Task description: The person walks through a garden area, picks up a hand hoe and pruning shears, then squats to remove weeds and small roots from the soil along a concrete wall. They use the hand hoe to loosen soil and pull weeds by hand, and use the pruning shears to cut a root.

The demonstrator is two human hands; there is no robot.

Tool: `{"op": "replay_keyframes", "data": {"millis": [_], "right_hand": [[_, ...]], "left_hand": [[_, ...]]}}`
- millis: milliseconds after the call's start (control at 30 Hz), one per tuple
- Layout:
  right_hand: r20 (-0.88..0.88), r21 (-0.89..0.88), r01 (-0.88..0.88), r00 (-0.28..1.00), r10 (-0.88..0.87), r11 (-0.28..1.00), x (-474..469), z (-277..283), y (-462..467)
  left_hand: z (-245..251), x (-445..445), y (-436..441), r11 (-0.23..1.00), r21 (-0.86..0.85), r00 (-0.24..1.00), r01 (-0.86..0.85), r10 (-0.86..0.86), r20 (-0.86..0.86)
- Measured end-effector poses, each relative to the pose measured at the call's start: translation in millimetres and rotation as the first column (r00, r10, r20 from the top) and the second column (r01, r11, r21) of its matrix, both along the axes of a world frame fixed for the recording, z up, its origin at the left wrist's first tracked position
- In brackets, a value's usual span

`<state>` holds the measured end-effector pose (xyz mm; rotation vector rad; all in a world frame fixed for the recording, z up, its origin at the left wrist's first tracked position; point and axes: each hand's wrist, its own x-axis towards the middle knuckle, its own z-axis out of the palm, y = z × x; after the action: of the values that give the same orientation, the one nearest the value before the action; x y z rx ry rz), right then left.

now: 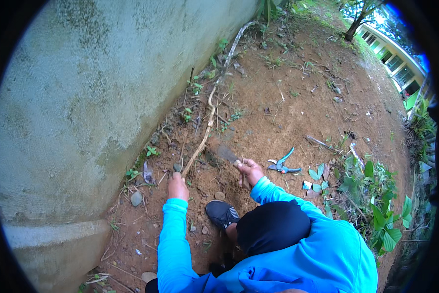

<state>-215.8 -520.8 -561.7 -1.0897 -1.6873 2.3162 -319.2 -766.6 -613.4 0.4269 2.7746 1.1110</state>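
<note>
My left hand (177,187) is closed around the near end of a long, crooked root or branch (200,148). It stretches away from me along the base of the wall, pale and bark-stripped in places. In my right hand (251,171) is the handle of a bladed tool, likely a machete or large knife (227,154). Its blade is blurred and points toward the root, over loose brown soil (219,172). Whether the blade touches the root I cannot tell. Pruning shears (282,165) with teal handles lie spread on the ground to the right of my right hand.
A stained concrete wall (80,110) rises along the left. Cut leafy stems (373,197) are heaped at the right. My dark shoe (221,213) stands on the soil below my hands. A grey stone (136,198) lies near the wall; a tree (354,27) and a building (395,60) stand farther off.
</note>
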Motion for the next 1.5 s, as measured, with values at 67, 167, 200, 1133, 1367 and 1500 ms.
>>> {"op": "replay_keyframes", "data": {"millis": [67, 167, 200, 1133, 1367, 1500], "right_hand": [[-0.023, -0.008, -0.006, 1.000, 0.006, 1.000, -0.3, 1.2, -0.8], [-0.021, -0.013, 0.000, 1.000, 0.000, 1.000, 1.9, -0.1, 1.8], [-0.016, -0.011, 0.011, 1.000, -0.011, 1.000, 3.4, -1.6, 2.2], [0.016, 0.212, 0.025, 0.999, -0.029, 0.977, 13.1, -29.3, 9.2], [-0.255, 0.420, 0.272, 0.951, -0.175, 0.866, -9.7, 34.4, 20.2], [-0.635, 0.621, 0.379, 0.756, 0.157, 0.686, -50.0, 140.6, 34.0]], "left_hand": [[20.7, 5.4, 0.5, 1.000, 0.008, 0.999, 0.010, -0.010, 0.048], [64.9, -3.8, -2.3, 0.996, -0.086, 0.994, 0.007, -0.016, -0.106], [81.7, -10.9, -6.1, 0.984, -0.177, 0.981, 0.017, -0.051, -0.188], [78.8, 15.0, -64.5, 0.995, -0.095, 0.936, 0.038, -0.069, -0.346], [-5.2, 51.4, -10.0, 0.998, -0.060, 0.997, 0.031, -0.035, -0.066], [-24.5, 54.1, -8.0, 0.991, -0.132, 0.999, 0.037, -0.040, -0.015]]}}
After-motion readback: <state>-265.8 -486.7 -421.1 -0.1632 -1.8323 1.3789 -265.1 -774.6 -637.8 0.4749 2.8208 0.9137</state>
